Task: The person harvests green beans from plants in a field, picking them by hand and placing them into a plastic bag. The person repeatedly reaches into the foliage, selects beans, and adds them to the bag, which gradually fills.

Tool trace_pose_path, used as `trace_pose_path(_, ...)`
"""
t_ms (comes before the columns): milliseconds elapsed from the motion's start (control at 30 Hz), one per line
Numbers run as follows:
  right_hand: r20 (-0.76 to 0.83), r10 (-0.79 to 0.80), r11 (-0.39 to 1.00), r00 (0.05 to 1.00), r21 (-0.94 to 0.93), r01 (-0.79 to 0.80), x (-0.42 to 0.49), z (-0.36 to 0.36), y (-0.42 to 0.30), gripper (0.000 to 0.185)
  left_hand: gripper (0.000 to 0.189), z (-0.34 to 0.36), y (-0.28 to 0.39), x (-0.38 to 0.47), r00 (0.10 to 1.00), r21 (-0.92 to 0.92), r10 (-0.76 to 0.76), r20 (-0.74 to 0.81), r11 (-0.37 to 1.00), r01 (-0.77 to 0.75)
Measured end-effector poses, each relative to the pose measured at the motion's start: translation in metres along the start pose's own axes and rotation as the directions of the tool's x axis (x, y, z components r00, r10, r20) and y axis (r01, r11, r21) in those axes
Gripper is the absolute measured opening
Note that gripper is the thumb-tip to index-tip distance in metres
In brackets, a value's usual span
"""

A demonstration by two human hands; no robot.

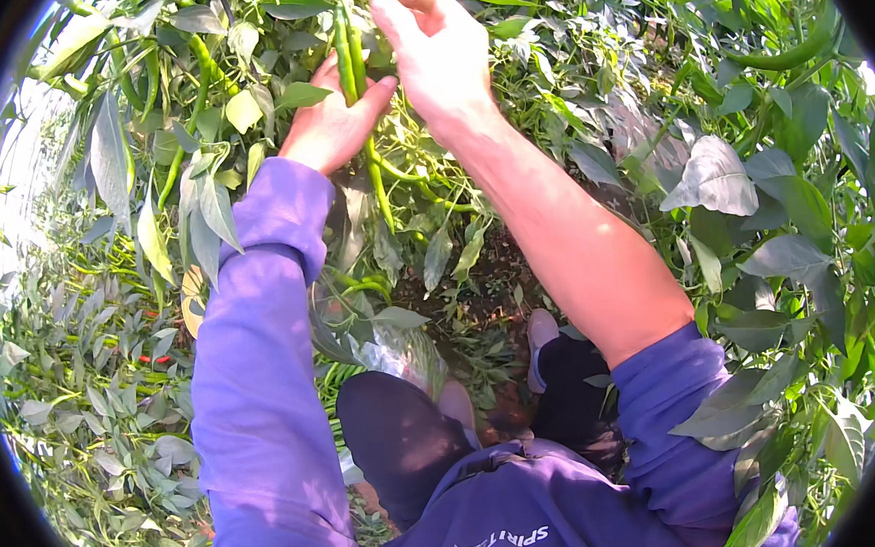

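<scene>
Long green chili peppers (345, 57) lie in the grip of my left hand (338, 118), between its thumb and fingers, at the top middle. Another slim green pepper (380, 190) hangs just below that hand. To the right, close to the held peppers, is my right hand (443, 51). Its thumb and forefinger curve toward each other; bright light hides whether anything is pinched at their tips. Leafy pepper plants (436, 255) surround both hands.
A clear plastic bag (401, 351) stands by my left knee, with green peppers (335, 389) beside the knee. More peppers (203, 70) hang at upper left, and one large pepper (785, 57) at upper right. Dense leaves (783, 267) crowd my right arm. Dark soil (494, 281) shows between the plants.
</scene>
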State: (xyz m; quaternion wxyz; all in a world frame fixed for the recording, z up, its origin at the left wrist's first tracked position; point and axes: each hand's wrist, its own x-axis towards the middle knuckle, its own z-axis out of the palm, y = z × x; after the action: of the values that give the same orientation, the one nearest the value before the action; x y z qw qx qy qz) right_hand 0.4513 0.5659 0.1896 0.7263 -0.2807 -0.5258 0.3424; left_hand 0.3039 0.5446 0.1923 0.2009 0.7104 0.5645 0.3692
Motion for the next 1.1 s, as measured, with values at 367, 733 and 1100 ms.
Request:
trace_pose_path(367,-0.158,0.678,0.656,0.718,-0.312,-0.688,0.013,-0.101,0.147,0.032,0.036,-0.04,-0.048,0.007,1.0,0.0,-0.029,-0.011,1.0,0.029)
trace_pose_path(733,-0.108,0.868,0.477,0.484,-0.089,-0.874,0.053,-0.097,0.164,0.054,0.029,-0.05,-0.053,-0.011,0.996,-0.001,-0.09,0.007,0.996,0.09)
trace_pose_path(1100,-0.27,0.63,0.769,0.728,0.346,-0.538,0.052,-0.091,0.147,0.018,0.032,-0.049,-0.052,-0.014,0.996,-0.006,-0.082,-0.016,0.997,0.082)
